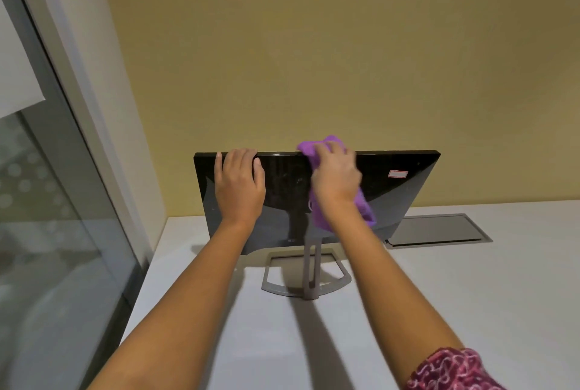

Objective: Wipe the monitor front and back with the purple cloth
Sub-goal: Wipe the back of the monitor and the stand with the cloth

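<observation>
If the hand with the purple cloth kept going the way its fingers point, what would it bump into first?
Probably the yellow wall. The right hand, gripping the cloth, points up over the monitor top edge, and nothing else shows behind it. How far away the wall is remains unclear.

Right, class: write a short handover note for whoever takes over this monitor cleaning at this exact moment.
Left grip: holds the monitor by its top edge.
Right grip: holds the purple cloth, pressed to the side facing you, near the top middle.
The monitor stands upright on the white desk.
Done: wiping is under way; how much is clean cannot be told.
Left: finish this side, then wipe the other.
</observation>
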Demonstrator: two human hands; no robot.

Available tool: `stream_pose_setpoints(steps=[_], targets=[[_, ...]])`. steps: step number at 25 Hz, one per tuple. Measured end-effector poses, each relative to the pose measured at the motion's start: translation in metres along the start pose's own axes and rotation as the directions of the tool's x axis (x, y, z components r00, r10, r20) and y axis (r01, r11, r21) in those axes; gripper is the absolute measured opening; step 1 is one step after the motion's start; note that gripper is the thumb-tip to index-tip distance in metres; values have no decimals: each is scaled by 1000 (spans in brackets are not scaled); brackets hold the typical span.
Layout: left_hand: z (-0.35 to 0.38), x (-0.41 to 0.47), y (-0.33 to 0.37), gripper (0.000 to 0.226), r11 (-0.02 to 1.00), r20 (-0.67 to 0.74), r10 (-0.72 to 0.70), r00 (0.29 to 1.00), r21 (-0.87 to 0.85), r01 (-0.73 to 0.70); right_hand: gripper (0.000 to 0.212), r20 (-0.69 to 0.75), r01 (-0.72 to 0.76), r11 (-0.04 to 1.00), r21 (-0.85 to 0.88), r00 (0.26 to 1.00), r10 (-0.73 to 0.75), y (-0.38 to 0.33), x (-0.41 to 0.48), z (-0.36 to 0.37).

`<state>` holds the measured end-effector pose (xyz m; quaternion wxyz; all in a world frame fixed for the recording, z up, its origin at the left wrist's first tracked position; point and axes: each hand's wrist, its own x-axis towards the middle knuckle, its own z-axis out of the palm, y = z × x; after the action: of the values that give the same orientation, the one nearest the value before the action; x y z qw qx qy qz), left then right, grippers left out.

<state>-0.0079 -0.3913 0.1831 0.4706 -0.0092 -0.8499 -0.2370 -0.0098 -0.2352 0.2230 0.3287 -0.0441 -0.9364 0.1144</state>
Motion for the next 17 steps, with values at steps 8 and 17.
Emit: stream_pose_setpoints(steps=[8, 17], targets=[[6, -4, 5, 30, 987, -38, 7, 999, 162, -1, 50, -15, 339, 935, 104, 941, -339, -9, -11, 1], [13, -8, 18, 25, 981, -52, -59, 997, 183, 68, 38, -44, -236, 971, 44, 970, 238, 177, 39, -21]])
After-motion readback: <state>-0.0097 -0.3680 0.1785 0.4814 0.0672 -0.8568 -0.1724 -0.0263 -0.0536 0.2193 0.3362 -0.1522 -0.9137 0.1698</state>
